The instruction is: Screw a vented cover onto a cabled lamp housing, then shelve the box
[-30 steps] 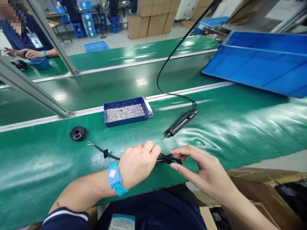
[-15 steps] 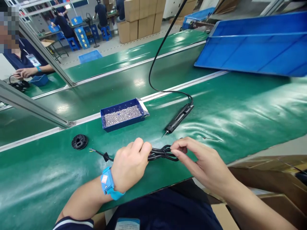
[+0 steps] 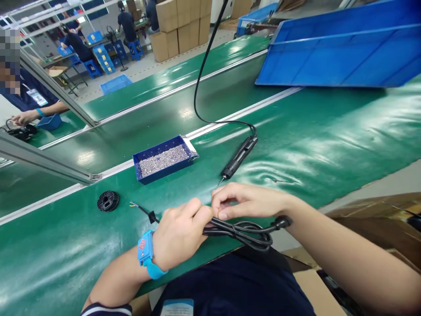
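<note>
My left hand [image 3: 184, 232], with a blue wrist strap [image 3: 147, 250], is closed around a coiled black power cable [image 3: 250, 232]. The cable's bare coloured wire ends and a small black grommet [image 3: 151, 217] stick out to its left. My right hand [image 3: 245, 202] has its thumb and fingers pinched on the cable beside my left thumb. Under my right wrist lies the cable's black plug end [image 3: 283, 222]. A round black ribbed part [image 3: 108, 201] rests on the green mat to the left. Beyond my right hand lies a black electric screwdriver [image 3: 239, 158].
A blue box of small metal screws [image 3: 164, 161] stands by the metal rail. A large blue bin [image 3: 338, 48] leans at the back right. A metal post [image 3: 46, 158] rises at left. A co-worker [image 3: 29, 96] sits across the green bench [image 3: 49, 245]; cardboard boxes [image 3: 187, 26] stand behind.
My right hand has moved left along the cable, up to my left hand. More of the coil and its plug end now show below my right wrist. The view has shifted slightly.
</note>
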A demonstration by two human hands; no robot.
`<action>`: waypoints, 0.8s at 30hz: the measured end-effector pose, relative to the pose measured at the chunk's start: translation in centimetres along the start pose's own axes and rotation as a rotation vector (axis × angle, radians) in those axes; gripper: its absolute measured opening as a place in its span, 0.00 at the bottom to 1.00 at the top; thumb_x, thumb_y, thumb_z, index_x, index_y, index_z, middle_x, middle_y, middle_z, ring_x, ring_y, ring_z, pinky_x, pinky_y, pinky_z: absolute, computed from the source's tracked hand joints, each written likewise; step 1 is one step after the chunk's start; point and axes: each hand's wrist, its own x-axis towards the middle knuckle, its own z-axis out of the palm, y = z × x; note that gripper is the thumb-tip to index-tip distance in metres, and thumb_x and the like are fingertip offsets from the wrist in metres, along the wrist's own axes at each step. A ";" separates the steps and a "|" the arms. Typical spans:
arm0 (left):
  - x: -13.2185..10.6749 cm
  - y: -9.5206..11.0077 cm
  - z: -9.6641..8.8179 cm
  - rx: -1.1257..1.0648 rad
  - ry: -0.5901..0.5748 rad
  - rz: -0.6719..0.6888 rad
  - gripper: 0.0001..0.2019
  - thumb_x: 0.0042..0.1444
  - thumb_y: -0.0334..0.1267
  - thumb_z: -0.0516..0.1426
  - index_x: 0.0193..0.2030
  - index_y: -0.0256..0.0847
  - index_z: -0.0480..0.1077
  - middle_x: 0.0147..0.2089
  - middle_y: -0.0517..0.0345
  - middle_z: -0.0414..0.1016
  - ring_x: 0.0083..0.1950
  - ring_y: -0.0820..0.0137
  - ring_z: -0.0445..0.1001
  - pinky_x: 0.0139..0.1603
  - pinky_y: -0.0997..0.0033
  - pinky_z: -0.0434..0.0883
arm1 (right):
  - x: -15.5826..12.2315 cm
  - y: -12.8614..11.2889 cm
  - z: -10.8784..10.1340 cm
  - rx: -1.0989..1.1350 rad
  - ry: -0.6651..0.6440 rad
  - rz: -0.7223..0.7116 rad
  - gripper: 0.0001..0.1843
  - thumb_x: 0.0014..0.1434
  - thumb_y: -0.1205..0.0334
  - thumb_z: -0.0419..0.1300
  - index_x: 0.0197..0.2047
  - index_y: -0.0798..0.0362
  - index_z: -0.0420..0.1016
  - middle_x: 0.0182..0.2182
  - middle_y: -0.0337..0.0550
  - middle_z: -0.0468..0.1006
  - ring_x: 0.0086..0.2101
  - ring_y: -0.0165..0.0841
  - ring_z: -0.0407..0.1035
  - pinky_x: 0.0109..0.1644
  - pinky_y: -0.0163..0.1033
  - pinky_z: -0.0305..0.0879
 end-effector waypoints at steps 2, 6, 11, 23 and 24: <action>0.0 -0.3 0.1 0.049 0.113 -0.063 0.03 0.62 0.33 0.56 0.42 0.45 0.66 0.36 0.62 0.69 0.32 0.69 0.73 0.29 0.71 0.70 | 1.1 1.5 1.2 0.107 -0.085 0.007 0.27 0.60 0.38 0.62 0.37 0.57 0.78 0.32 0.42 0.75 0.31 0.26 0.66 0.38 0.32 0.67; -0.1 -2.2 -0.2 0.225 0.331 -0.296 0.04 0.63 0.31 0.54 0.42 0.44 0.67 0.35 0.60 0.69 0.32 0.70 0.73 0.29 0.72 0.69 | 1.9 4.7 4.4 0.098 0.080 0.028 0.34 0.59 0.30 0.58 0.36 0.58 0.74 0.30 0.44 0.74 0.30 0.28 0.67 0.35 0.34 0.68; -0.3 -4.5 -1.0 0.324 0.513 -0.483 0.10 0.59 0.27 0.52 0.44 0.43 0.68 0.36 0.58 0.71 0.33 0.71 0.73 0.29 0.74 0.69 | 3.0 7.3 4.1 -0.126 0.572 0.074 0.27 0.66 0.39 0.54 0.39 0.57 0.75 0.33 0.48 0.74 0.31 0.30 0.65 0.38 0.38 0.68; -0.2 -3.3 0.0 0.247 0.605 -0.158 0.09 0.69 0.31 0.50 0.51 0.45 0.68 0.40 0.58 0.75 0.33 0.76 0.75 0.32 0.77 0.72 | 0.1 0.0 3.2 0.332 0.880 -0.398 0.19 0.64 0.38 0.58 0.45 0.45 0.74 0.25 0.39 0.64 0.24 0.28 0.61 0.28 0.36 0.62; -0.2 -3.4 -0.1 0.240 0.581 -0.154 0.12 0.69 0.31 0.50 0.55 0.46 0.67 0.45 0.57 0.77 0.35 0.76 0.77 0.33 0.78 0.73 | -0.8 -0.4 2.9 0.358 0.974 -0.419 0.17 0.65 0.42 0.59 0.39 0.47 0.71 0.22 0.38 0.60 0.23 0.27 0.59 0.28 0.36 0.61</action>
